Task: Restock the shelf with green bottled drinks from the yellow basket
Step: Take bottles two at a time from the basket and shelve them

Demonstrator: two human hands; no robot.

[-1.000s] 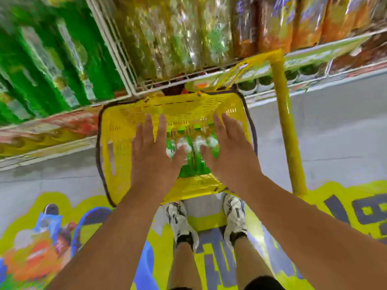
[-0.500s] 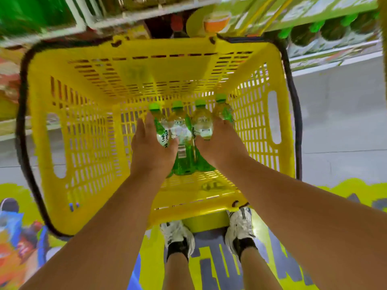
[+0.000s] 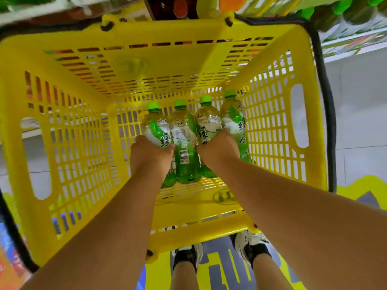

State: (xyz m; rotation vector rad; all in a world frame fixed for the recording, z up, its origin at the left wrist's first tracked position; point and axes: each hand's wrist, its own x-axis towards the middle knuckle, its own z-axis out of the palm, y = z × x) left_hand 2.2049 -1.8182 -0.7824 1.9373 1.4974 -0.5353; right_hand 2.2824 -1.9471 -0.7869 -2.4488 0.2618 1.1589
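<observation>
Head view: inside the yellow basket, left hand and right hand each grip green bottles standing four abreast.

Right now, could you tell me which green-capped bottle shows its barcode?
The second green-capped plastic bottle from the left; its white barcode panel faces up, the others show green leaf labels.

Fingers of left hand and right hand curled out of sight around the green bottles, lower bottle bodies partly covered by the wrists. Shelf along the top blurred and cropped, its stock unreadable. Yellow basket rim cut off at left; shoes half hidden under it.
</observation>
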